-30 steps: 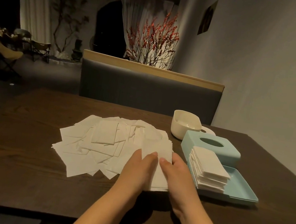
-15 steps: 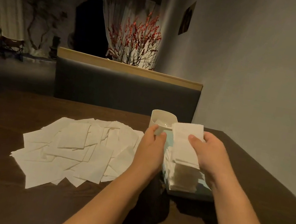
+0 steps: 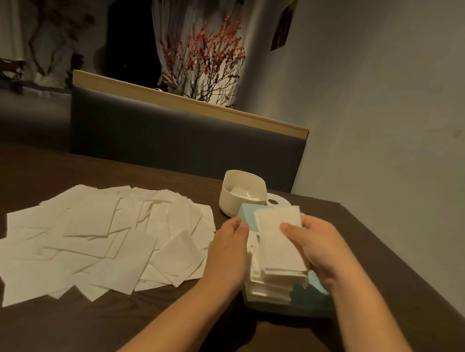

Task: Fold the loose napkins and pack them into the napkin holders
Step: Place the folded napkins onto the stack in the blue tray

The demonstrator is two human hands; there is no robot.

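Several loose white napkins [image 3: 106, 235] lie spread over the dark table's left half. At the right stands a light blue napkin holder tray [image 3: 311, 307] with a stack of folded napkins [image 3: 271, 285] in it; its blue lid [image 3: 246, 214] sits just behind. My right hand [image 3: 314, 249] holds a folded napkin [image 3: 278, 241] with thumb on top, laying it on the stack. My left hand [image 3: 228, 254], fingers straight, rests against the stack's left side.
A cream-white holder [image 3: 240, 195] stands behind the blue lid, with its white lid [image 3: 278, 203] lying flat beside it. A grey bench back [image 3: 185, 141] runs along the table's far edge. The wall is close on the right.
My right hand carried the folded napkin from the loose pile across to the blue holder and lowered it onto the stack. My left hand followed to the stack's side. The view swung right.
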